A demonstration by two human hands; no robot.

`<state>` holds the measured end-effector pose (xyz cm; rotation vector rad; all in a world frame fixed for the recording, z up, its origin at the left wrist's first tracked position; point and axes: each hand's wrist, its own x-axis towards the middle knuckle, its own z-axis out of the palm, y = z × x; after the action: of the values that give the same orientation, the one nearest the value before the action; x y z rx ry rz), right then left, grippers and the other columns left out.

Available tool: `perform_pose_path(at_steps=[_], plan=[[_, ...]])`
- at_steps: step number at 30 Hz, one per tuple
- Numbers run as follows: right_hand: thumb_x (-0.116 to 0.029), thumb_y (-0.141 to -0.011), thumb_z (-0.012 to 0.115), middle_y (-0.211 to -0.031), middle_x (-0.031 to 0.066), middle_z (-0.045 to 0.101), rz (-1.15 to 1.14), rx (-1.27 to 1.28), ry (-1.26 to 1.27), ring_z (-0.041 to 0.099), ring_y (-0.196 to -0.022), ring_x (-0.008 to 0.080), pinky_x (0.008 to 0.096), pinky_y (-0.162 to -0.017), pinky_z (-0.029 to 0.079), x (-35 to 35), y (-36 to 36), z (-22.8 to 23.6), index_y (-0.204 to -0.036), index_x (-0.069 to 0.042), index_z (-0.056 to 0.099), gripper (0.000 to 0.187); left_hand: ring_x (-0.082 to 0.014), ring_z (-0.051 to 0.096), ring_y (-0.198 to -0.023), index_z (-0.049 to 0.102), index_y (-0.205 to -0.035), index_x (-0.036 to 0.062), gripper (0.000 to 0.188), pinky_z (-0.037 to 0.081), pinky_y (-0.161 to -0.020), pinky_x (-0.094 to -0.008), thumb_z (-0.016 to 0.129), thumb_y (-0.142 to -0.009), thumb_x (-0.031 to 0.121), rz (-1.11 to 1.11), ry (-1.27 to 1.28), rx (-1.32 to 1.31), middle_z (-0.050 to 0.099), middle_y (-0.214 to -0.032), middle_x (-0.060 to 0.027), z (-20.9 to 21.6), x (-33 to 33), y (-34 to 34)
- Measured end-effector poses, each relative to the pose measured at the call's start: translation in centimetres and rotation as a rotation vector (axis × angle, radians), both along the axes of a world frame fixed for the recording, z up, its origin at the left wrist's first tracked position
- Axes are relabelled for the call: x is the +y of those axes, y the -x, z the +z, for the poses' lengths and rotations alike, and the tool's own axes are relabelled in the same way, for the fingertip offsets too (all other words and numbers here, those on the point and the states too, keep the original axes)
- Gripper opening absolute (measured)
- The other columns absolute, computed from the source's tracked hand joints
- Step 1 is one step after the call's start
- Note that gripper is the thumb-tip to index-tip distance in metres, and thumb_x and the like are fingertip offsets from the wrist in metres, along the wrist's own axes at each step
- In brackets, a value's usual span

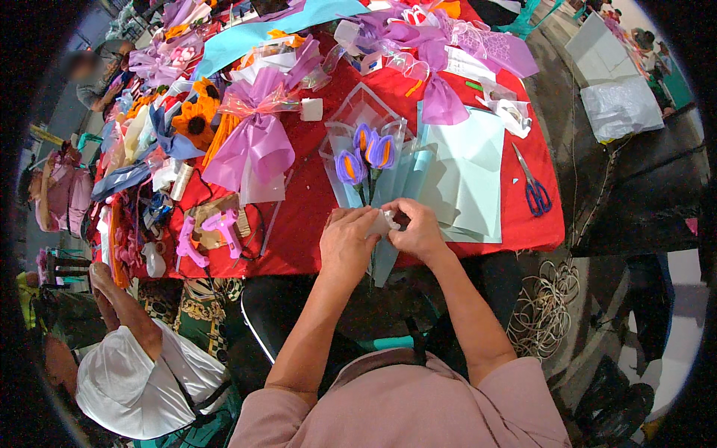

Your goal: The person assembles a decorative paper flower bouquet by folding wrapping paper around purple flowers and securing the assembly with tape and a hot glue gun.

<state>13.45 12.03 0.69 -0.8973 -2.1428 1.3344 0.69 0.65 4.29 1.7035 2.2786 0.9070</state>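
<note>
**Two-handed hold at the neck of a wrapped tulip bunch**

Fingers: the left hand (pixel 349 230) is closed, its fingers folded over the gathered neck; exact contact hidden. On the right hand (pixel 417 230), thumb and forefinger are nearly together, apparently pinching a small, crumpled white strip (pixel 388 219), material unclear, at the left fingertips.

Method (judgement): step looks like binding the neck. Keep the left grip firm so stems and pleats cannot twist; draw the strip snug with the right, laying each turn flat. Too much pull may crush the wrap.

Position: the bunch of three fuzzy purple-and-orange tulips with dark stems (pixel 364 158) lies just beyond the fingertips, heads pointing away from the wearer. Translucent, dark-edged wrapping film (pixel 333 139) flares around it; a pale-blue tail hangs below the hands.

Outward: broad pale-blue paper sheets (pixel 472 190) to the right, then dark-blue-handled metal scissors (pixel 536 196), all on a red cloth-covered table (pixel 299 213).
</note>
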Motion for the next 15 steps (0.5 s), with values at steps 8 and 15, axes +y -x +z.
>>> perform_pose_path(at_steps=[8,15], plan=[[-0.003,-0.070,0.061,-0.103,0.0183,0.066,0.007,0.056,0.054,0.065,-0.094,0.0339,0.0384,-0.081,0.052,0.7,-0.6,-0.5,-0.104,-0.002,0.063,0.034,-0.0320,0.061,-0.103,0.070,-0.109,0.0080,0.041,0.049,-0.090,-0.0403,0.076,-0.068,0.012,-0.005,-0.014,-0.004,0.068,-0.111,-0.0105,0.0,0.0,0.1],[-0.003,-0.067,0.063,-0.096,0.0194,0.063,0.109,-0.023,-0.201,0.060,-0.092,0.0403,0.0435,-0.081,0.049,0.6,-0.3,0.9,-0.100,-0.001,0.060,0.033,-0.0326,0.061,-0.102,0.070,-0.108,0.0077,0.041,0.049,-0.089,-0.0406,0.076,-0.068,0.013,0.000,-0.026,0.006,0.068,-0.110,-0.0109,0.0,0.1,0.0]])
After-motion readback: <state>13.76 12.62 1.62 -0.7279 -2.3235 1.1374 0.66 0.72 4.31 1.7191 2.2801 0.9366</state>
